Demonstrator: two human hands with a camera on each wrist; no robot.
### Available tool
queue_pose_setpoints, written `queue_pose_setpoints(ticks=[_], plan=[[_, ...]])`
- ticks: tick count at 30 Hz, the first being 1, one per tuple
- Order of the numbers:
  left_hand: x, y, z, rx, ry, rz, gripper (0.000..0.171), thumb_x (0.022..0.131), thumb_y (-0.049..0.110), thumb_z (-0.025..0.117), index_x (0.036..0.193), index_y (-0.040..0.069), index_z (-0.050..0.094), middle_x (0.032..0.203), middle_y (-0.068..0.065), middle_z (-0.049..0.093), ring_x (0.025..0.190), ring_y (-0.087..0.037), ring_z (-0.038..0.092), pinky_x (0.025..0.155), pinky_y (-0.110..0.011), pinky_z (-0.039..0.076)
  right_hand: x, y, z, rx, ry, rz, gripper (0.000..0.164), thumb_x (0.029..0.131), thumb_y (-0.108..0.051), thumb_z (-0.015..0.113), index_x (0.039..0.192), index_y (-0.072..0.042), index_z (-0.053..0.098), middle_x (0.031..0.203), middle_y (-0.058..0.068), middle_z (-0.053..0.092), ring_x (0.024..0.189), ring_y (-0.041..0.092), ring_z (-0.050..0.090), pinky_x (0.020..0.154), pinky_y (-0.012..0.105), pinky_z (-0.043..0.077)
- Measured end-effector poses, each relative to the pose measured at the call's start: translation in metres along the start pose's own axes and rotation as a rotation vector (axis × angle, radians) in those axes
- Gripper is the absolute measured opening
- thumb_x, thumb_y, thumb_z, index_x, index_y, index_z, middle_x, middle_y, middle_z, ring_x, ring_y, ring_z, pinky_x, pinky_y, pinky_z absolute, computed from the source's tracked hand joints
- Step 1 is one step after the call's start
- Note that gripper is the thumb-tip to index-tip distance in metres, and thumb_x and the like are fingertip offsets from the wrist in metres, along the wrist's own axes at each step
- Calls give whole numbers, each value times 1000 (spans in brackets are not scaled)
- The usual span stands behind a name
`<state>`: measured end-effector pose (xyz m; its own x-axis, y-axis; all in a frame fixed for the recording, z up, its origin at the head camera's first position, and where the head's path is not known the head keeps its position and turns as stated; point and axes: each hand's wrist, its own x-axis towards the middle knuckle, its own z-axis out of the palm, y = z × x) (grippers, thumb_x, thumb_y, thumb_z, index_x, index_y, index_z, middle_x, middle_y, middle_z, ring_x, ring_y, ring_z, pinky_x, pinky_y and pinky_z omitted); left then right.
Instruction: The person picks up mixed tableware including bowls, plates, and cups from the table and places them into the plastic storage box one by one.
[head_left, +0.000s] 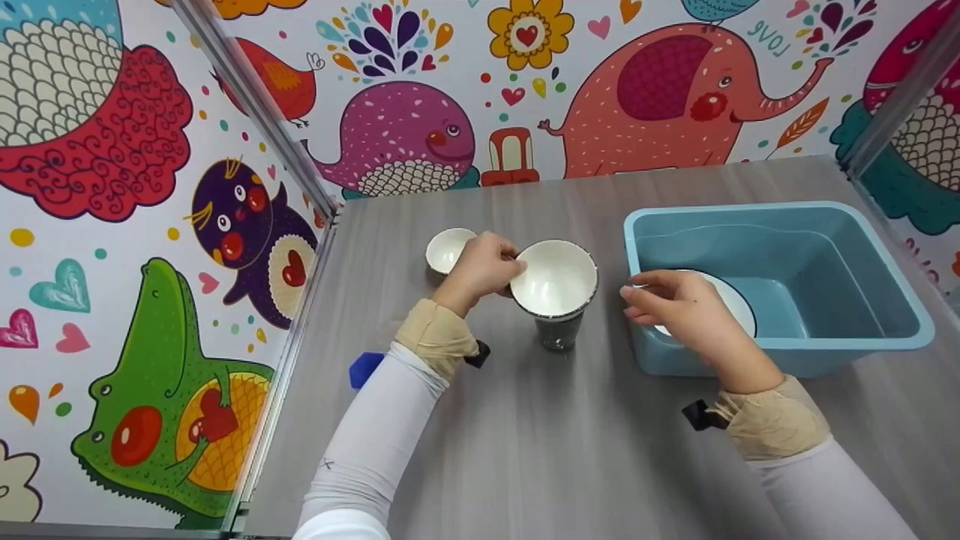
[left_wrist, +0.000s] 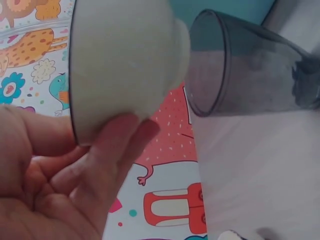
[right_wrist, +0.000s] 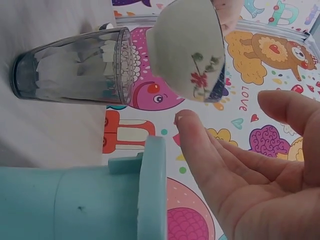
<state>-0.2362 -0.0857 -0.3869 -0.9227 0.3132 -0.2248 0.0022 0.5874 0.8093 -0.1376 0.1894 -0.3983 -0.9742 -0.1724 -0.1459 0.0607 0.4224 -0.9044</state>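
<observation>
My left hand [head_left: 484,270] pinches the rim of a white bowl [head_left: 555,279], thumb inside and fingers beneath. The bowl has a dark rim, and a red flower [right_wrist: 199,80] shows on its outside in the right wrist view. Below it stands a clear grey drinking glass [head_left: 559,331], upright, with the bowl's foot just above its mouth [left_wrist: 206,62]. My right hand [head_left: 686,307] is held by the near left rim of a blue plastic basin [head_left: 780,343], its fingers loosely bent and nothing between them. A white plate [head_left: 731,300] with a dark rim lies in the basin, partly hidden by that hand.
A smaller white bowl [head_left: 448,251] stands on the grey table [head_left: 510,465] behind my left hand. A blue hexagonal piece [head_left: 366,369] lies beside my left forearm. Cartoon-printed panels [head_left: 405,135] close off the table's back and sides.
</observation>
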Motion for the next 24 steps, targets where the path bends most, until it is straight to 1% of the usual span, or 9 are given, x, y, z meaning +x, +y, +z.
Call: queue_pose_setpoints(ticks=[3, 6, 10, 17, 24], plan=[[0, 4, 4, 5, -13, 8, 23, 97, 10, 63, 112, -6, 73, 98, -18, 73, 73, -16, 70, 64, -29, 63, 1, 0, 0, 15, -2, -4, 60, 100, -38, 63, 138, 7, 53, 132, 24, 63, 107, 27, 73, 87, 27, 60], [-1, 7, 8, 4, -28, 19, 24, 97, 9, 63, 114, -5, 72, 98, -18, 74, 74, -16, 70, 65, -29, 63, 2, 1, 1, 22, -6, -5, 60, 100, -39, 63, 138, 7, 54, 133, 24, 63, 104, 22, 73, 88, 29, 60], [-3, 10, 14, 0, -37, 32, 26, 97, 10, 62, 116, -6, 72, 100, -19, 74, 74, -16, 69, 65, -29, 63, 2, 0, 3, 37, -9, -5, 60, 100, -39, 62, 137, 8, 55, 133, 25, 62, 101, 19, 73, 86, 29, 60], [-4, 17, 26, 74, -22, 59, 26, 97, 14, 63, 116, -1, 74, 99, -15, 76, 71, -14, 69, 61, -25, 60, 2, -2, 4, 79, -5, 0, 59, 100, -36, 64, 135, 11, 55, 127, 28, 64, 89, 9, 72, 82, 25, 61], [-5, 23, 33, 115, -5, 111, 24, 96, 12, 63, 112, 0, 76, 97, -14, 77, 73, -12, 67, 61, -22, 58, 2, 1, 4, 66, 22, 4, 54, 100, -32, 64, 131, 11, 58, 119, 26, 66, 87, 13, 73, 80, 24, 61]])
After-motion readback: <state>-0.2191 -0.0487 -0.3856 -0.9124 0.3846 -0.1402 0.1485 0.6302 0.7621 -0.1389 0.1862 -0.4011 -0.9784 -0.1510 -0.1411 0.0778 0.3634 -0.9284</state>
